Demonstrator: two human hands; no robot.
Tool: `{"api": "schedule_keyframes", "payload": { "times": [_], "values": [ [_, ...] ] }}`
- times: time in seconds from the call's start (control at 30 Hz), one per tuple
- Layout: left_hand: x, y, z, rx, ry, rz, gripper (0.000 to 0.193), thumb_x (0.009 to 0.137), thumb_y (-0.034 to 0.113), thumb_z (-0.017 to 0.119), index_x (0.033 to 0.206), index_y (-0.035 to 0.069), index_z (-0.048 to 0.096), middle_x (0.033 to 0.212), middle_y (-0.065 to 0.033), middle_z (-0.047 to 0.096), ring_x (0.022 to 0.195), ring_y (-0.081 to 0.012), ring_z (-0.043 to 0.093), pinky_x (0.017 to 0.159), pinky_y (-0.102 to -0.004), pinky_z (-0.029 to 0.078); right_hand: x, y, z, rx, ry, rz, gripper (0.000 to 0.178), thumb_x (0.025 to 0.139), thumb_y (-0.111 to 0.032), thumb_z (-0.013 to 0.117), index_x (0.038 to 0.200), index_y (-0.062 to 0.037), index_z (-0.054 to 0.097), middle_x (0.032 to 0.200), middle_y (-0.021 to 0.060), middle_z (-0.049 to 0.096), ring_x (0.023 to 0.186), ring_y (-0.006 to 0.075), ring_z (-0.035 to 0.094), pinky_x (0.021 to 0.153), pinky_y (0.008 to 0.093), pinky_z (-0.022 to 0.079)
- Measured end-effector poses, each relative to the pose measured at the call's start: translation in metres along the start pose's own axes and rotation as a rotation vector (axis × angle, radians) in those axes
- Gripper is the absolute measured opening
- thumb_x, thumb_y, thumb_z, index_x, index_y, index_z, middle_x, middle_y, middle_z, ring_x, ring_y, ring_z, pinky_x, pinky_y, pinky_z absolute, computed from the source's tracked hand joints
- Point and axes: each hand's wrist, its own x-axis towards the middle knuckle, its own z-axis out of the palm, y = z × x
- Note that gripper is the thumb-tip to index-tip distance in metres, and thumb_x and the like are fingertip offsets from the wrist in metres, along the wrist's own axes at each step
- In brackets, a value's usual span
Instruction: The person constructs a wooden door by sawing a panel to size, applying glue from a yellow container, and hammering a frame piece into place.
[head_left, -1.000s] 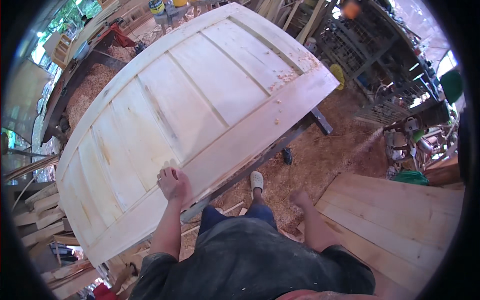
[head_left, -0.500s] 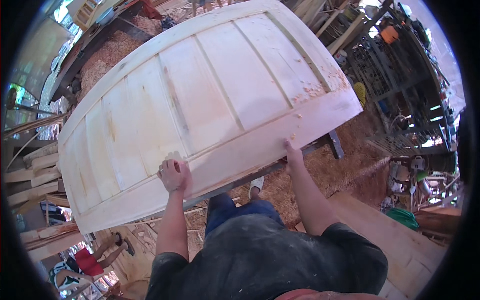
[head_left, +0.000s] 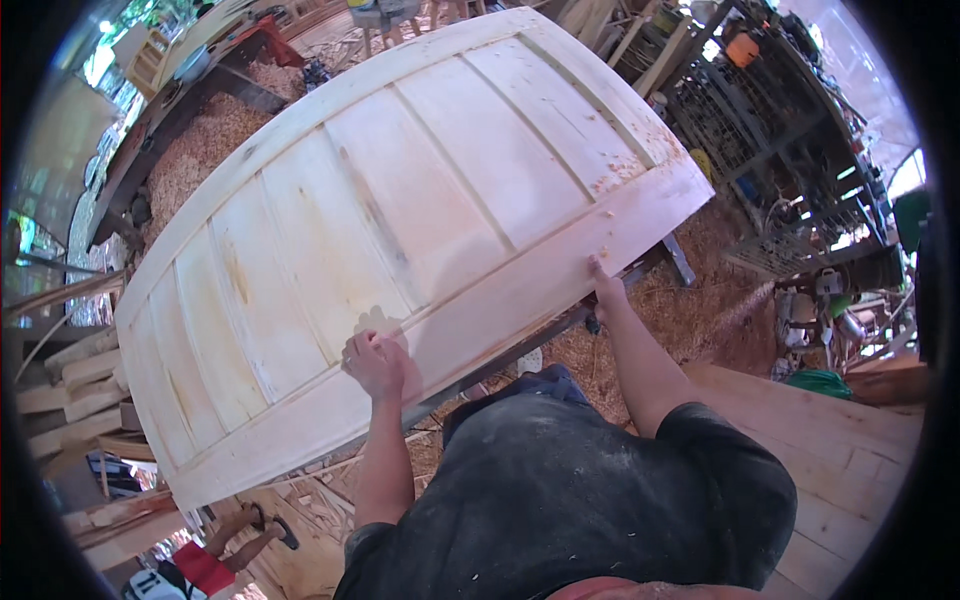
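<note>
A large pale wooden panel door [head_left: 440, 190], with a raised frame and several grooved boards, lies in front of me at a slant. My left hand [head_left: 378, 366] is closed in a loose fist over its near rail, fingers curled in; whatever they may hold is hidden. A shadow of the hand falls on the wood beside it. At the near edge, farther right, my right hand [head_left: 606, 284] grips the door with the thumb on top and the fingers out of sight beneath. Small wood shavings [head_left: 622, 172] are scattered over its right end.
Under the door's near side runs a dark support beam [head_left: 678, 260]. Shavings cover the floor [head_left: 690, 315]. Stacked lumber [head_left: 90, 375] lies at left, a cluttered metal rack [head_left: 770, 150] stands at right. Another person in red shorts [head_left: 203, 568] is at lower left.
My left hand has shifted right along the near rail, still curled. My right hand keeps its grip on the edge. The whole view has turned slightly, and my body has moved closer.
</note>
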Motion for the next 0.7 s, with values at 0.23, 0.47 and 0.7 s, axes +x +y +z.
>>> {"api": "schedule_keyframes", "payload": {
  "times": [0.23,0.47,0.7],
  "values": [
    [-0.07,-0.152,-0.092,0.064,0.512,-0.7,0.046,0.095,0.04,0.069,0.124,0.005,0.06,0.125,-0.0195,0.059,0.117,-0.0394,0.057,0.104,-0.0549,0.041,-0.011,0.042,0.034,0.328,-0.085,0.018,0.061,0.108,-0.048,0.059,0.15,-0.0056,0.051,0.145,0.0147,0.06,0.13,0.0375,0.061,0.108,0.0571,0.053],
    [-0.121,-0.279,-0.092,-1.198,0.665,-1.369,0.087,0.092,0.052,0.079,0.146,-0.009,0.047,0.129,-0.0214,0.061,0.116,-0.0274,0.062,0.102,-0.037,0.049,-0.015,0.041,0.029,0.16,-0.108,0.002,0.076,0.101,-0.068,0.055,0.149,-0.0093,0.052,0.149,0.0109,0.059,0.133,0.0362,0.059,0.11,0.0531,0.054],
    [-0.107,-0.309,-0.043,-1.315,0.733,-1.428,0.11,0.086,0.054,0.084,0.156,-0.014,0.034,0.145,-0.0259,0.055,0.132,-0.0316,0.054,0.111,-0.0448,0.045,-0.041,0.028,0.058,0.14,-0.009,0.075,0.079,0.103,-0.073,0.044,0.158,-0.016,0.045,0.159,0.0089,0.05,0.145,0.0346,0.048,0.119,0.0565,0.043]
  ]
}}
